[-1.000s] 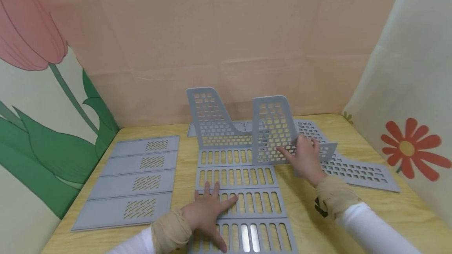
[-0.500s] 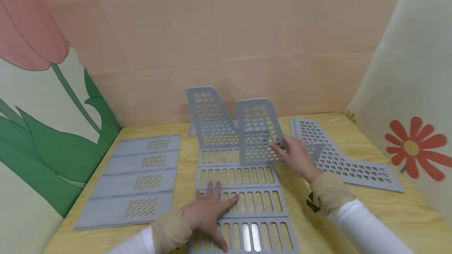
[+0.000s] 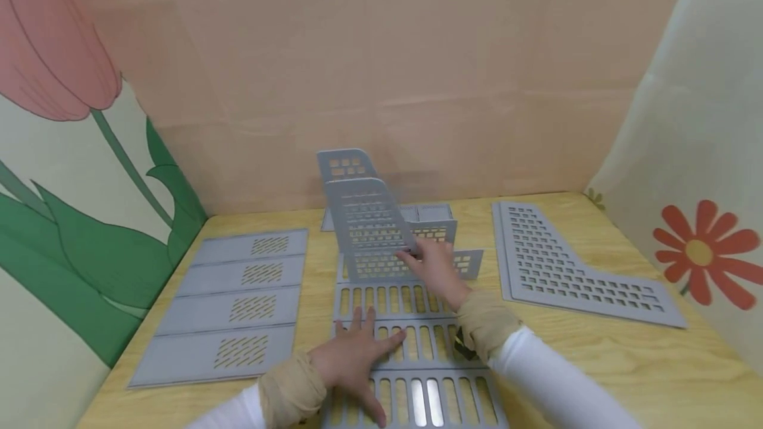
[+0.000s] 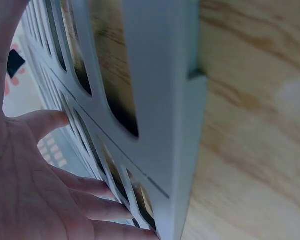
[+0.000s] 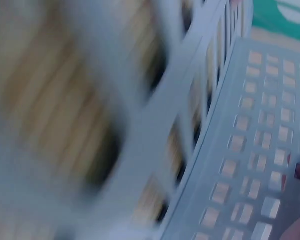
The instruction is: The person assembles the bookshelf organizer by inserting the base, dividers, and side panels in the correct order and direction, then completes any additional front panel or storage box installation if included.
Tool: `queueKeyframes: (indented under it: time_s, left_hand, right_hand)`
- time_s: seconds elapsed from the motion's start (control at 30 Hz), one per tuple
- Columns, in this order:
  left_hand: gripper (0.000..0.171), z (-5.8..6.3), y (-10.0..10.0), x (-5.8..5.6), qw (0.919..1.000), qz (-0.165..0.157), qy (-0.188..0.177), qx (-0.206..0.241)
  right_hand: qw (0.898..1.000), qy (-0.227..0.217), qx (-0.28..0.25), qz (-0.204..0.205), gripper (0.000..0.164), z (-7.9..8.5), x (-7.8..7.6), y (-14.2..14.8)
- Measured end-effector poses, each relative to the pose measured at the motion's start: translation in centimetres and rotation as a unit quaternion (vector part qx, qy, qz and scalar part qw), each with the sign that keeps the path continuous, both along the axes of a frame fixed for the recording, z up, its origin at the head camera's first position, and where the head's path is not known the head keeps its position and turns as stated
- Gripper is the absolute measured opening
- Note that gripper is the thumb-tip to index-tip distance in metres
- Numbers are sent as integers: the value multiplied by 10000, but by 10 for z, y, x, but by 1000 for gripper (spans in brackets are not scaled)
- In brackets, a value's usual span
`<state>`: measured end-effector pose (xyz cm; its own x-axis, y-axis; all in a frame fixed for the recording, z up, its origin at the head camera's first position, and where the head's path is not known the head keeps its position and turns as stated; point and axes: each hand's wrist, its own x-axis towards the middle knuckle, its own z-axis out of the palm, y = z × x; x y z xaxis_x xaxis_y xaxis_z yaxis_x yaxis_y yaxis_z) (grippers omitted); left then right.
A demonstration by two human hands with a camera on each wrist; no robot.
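Head view: right hand (image 3: 438, 269) grips a grey perforated L-shaped side panel (image 3: 381, 234), fingers curled round its low front section. The panel is held on edge over the far end of the slotted base panel (image 3: 411, 343), its long axis running left to right. The tall rounded end sits at the left and points up, leaning slightly away; the low end points right. A second L-shaped panel (image 3: 346, 165) stands upright just behind it, same orientation, mostly hidden. Left hand (image 3: 352, 359) lies flat on the slotted base panel, fingers spread and straight, pressing down; the left wrist view shows fingers (image 4: 97, 187) on the slots at the panel's edge over the wooden table (image 4: 255, 125). The right wrist view is blurred; the grid holes of the held panel show. Two more L-shaped panels (image 3: 572, 263) lie flat at right; four rectangular panels (image 3: 232, 306) lie flat at left.
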<state>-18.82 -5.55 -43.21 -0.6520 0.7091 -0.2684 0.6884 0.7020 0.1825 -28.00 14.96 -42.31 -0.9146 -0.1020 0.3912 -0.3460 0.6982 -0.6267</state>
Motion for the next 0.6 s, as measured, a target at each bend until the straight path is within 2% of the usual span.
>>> queueKeyframes:
  time_s: [0.23, 0.47, 0.6]
  left_hand:
    - [128, -1, 1, 3, 9999, 1, 138, 5]
    - [126, 1, -6, 0, 9999, 8, -82, 60]
    - [125, 1, -8, -2, 9997, 69, -201, 96]
  right_hand:
    - [9997, 63, -206, -101, 11, 4, 6, -29]
    - [9989, 225, -393, -102, 11, 7, 3, -42]
    - [9990, 150, -431, 35, 10, 7, 3, -47]
